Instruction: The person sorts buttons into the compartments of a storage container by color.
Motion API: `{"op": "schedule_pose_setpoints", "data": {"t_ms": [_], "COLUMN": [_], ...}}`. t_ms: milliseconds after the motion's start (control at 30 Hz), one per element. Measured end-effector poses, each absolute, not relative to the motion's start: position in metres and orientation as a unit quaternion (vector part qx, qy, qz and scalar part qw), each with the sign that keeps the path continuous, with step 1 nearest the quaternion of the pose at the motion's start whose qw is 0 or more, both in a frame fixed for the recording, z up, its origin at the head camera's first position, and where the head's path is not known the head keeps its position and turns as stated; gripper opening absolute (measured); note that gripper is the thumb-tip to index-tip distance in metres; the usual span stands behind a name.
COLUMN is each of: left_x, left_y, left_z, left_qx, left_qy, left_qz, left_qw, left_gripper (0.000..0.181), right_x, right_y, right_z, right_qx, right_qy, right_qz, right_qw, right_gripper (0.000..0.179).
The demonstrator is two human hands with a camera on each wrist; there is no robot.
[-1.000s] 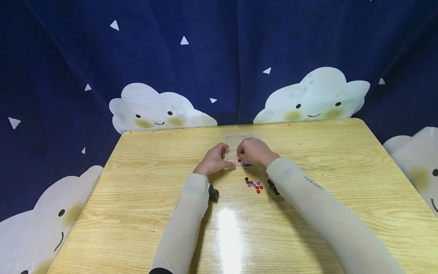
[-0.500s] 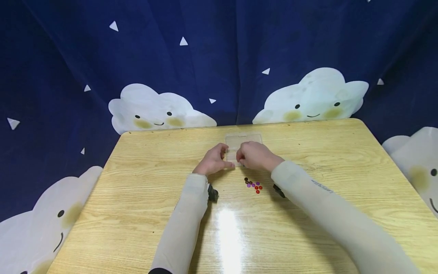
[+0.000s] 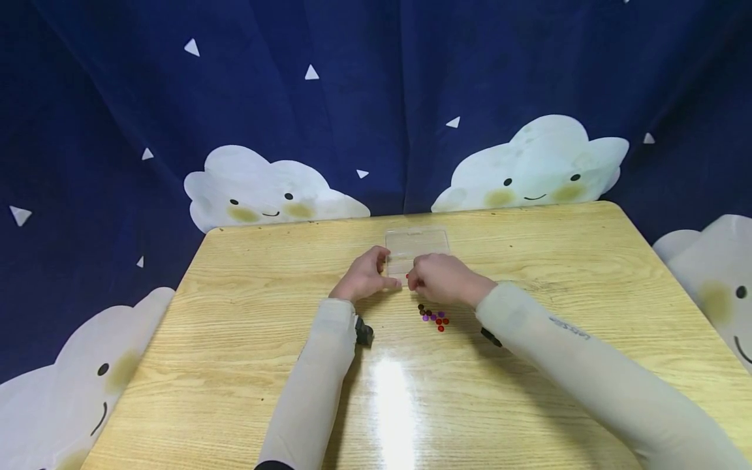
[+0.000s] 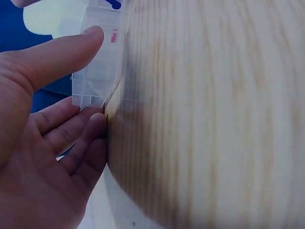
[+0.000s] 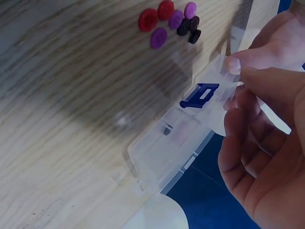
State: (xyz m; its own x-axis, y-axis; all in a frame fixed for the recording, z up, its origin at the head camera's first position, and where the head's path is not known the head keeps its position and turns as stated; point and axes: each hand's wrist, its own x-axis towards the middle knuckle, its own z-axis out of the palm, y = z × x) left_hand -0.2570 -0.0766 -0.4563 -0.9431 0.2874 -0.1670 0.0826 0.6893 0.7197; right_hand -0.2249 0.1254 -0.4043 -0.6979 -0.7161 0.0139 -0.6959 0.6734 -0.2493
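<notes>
A clear plastic box (image 3: 416, 241) stands at the back of the table, its transparent lid raised. My left hand (image 3: 364, 274) holds its left end, thumb on the front and fingers at the end and behind. Over the box's front edge, my right hand (image 3: 443, 277) has its fingers curled; whether they pinch anything I cannot tell. A blue latch (image 5: 200, 95) shows on the front. Inside, a small red piece (image 4: 114, 36) shows through the wall, and a dark piece (image 5: 167, 130) lies further along. Before the box lie several small round button-like pieces: red (image 5: 148, 20), purple (image 5: 158, 37) and dark brown (image 5: 194, 36).
The wooden table (image 3: 247, 365) runs up to a dark blue curtain (image 3: 264, 78) with cloud prints right behind the box. A wrist camera (image 3: 364, 333) on the left arm sits close above the tabletop.
My right hand has drawn a little towards the front, its forearm swinging right, and more of the box's interior shows behind it. The left hand keeps its hold; the loose pieces stay put.
</notes>
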Motion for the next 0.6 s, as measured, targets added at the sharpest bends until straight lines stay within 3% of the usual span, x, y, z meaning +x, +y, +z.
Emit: {"op": "schedule_pose_setpoints", "data": {"t_ms": [600], "left_x": [-0.257], "left_y": [-0.076], "left_z": [-0.456], "left_qx": [0.093], "left_qy": [0.908], "left_qz": [0.385], "left_qw": [0.135], "left_gripper": [0.072], "right_x": [-0.219], "right_y": [0.129], "right_z": [-0.42], "right_qx": [-0.386], "right_qy": [0.91], "right_qz": [-0.124], "right_qw": [0.081], "right_gripper": [0.01]}}
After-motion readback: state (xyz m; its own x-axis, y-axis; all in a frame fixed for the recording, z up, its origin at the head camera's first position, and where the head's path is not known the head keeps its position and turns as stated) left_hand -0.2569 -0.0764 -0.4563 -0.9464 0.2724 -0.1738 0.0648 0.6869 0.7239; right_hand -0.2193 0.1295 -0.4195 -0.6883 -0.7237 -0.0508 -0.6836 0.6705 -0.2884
